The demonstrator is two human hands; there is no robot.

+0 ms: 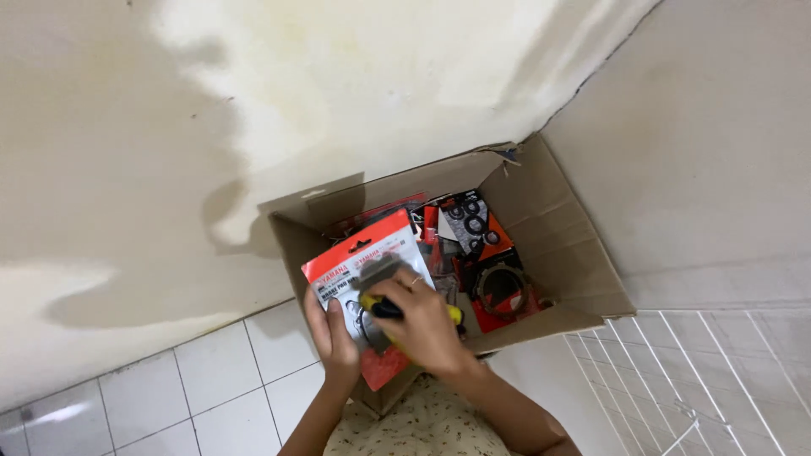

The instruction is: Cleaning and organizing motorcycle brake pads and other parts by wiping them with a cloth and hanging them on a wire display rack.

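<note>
left hand (332,338) grips red-white parts packet (365,283) over cardboard box (557,245), right hand (420,325) clutches yellow-black tool (384,306) against it; best keep packet flat, steady.

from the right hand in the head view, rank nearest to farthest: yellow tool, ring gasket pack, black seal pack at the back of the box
1. yellow tool: gripped in the right hand.
2. ring gasket pack: just right of it, at the box's near side.
3. black seal pack: farther back, near the box's far wall.
</note>
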